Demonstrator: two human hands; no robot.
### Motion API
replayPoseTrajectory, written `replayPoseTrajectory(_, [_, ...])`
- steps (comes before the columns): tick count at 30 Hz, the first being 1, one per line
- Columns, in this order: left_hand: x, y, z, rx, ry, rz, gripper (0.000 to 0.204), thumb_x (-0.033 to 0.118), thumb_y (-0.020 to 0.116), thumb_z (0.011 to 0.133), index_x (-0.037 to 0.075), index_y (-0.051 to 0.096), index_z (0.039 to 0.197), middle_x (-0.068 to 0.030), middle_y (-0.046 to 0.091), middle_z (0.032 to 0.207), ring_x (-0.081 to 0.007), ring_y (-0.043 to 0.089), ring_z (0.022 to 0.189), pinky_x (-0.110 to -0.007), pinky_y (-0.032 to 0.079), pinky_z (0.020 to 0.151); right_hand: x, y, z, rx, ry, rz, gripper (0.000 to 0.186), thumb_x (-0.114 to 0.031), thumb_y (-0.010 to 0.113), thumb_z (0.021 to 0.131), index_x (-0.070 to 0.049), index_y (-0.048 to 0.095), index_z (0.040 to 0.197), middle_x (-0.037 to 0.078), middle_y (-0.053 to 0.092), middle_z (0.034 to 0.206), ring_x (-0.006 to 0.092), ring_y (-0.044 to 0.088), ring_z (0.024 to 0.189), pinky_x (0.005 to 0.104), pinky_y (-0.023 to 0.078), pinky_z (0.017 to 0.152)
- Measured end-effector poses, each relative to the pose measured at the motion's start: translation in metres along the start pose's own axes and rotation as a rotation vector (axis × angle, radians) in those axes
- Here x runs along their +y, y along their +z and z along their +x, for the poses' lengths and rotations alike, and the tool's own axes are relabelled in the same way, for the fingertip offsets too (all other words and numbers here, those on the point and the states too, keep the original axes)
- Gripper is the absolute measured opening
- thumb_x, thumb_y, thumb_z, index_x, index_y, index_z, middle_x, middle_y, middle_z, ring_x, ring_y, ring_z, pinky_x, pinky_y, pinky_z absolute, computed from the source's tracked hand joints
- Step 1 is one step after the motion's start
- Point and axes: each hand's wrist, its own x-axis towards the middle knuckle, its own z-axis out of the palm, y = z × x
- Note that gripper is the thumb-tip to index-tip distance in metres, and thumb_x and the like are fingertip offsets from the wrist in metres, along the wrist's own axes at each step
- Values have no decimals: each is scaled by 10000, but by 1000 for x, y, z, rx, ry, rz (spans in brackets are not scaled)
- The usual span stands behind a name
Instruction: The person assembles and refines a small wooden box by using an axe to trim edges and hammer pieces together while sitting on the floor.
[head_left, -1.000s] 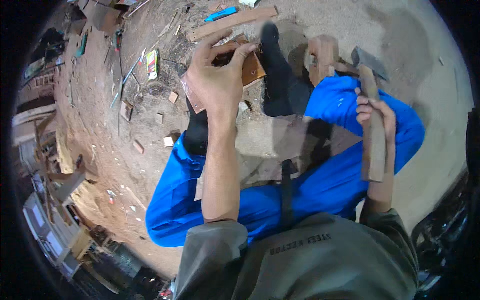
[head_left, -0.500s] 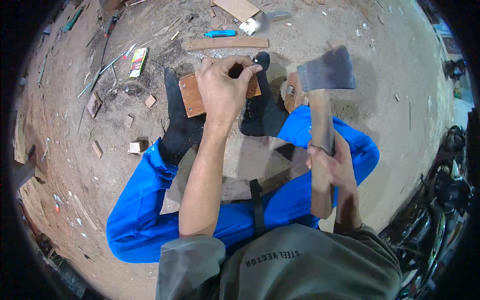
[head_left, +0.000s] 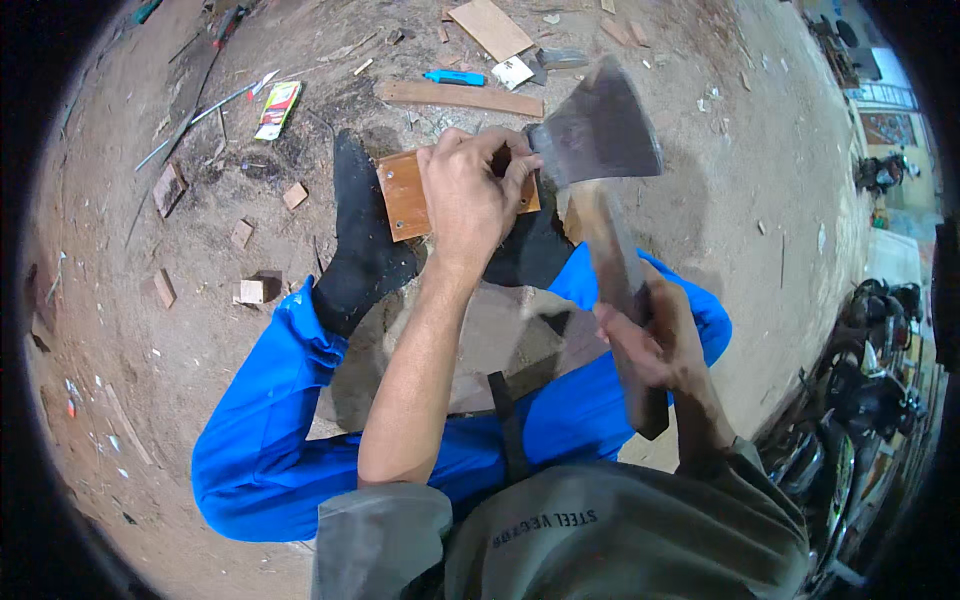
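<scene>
My right hand [head_left: 655, 335] is wrapped round the wooden handle of a hatchet [head_left: 610, 135]. The hatchet's broad dark head is raised at the level of my left fingertips, just to their right. Over a reddish-brown wooden board [head_left: 403, 205], my left hand [head_left: 468, 195] is closed in a pinch near the board's right end. Whatever lies between thumb and forefinger is too small to make out. Metal fastener heads show at the board's left corners. The board lies between my two feet in black socks [head_left: 365, 215], and my hand hides its middle.
Past the board lie a wooden strip [head_left: 460, 97], a blue marker [head_left: 455, 77] and a flat wood piece [head_left: 490, 28]. A yellow-and-red packet [head_left: 278, 110], thin rods and small wood blocks [head_left: 250, 291] are scattered at left. Motorcycles [head_left: 850, 410] stand at far right.
The hatchet has swung left, bringing its head beside my left fingertips. My left hand still pinches over the board. The whole view has shifted slightly.
</scene>
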Motion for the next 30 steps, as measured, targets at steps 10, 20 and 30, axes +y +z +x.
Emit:
replayPoseTrajectory(10, [-7,2,-2,-13,-8,-37,162,264,847,772,126,771,813,-52,693,710,-251,610,777,-413,413,806,10,6,-8,75,-72,-134,285,-84,663,863,9,565,1115,33,608,788,94,550,688,278,458,630])
replayPoseTrajectory(20, [-3,1,-4,29,-11,-81,129,212,838,752,123,767,812,-62,698,723,-282,627,794,-428,417,787,0,18,-9,177,-130,-126,199,-100,668,904,-13,584,1061,31,635,790,92,570,690,300,469,612])
replayPoseTrajectory(30, [-4,1,-7,66,12,-42,177,272,856,734,153,773,835,-66,651,689,-272,606,782,-420,405,778,-9,21,-13,214,-96,-62,261,-148,662,881,11,585,1073,67,647,791,137,594,684,309,478,613])
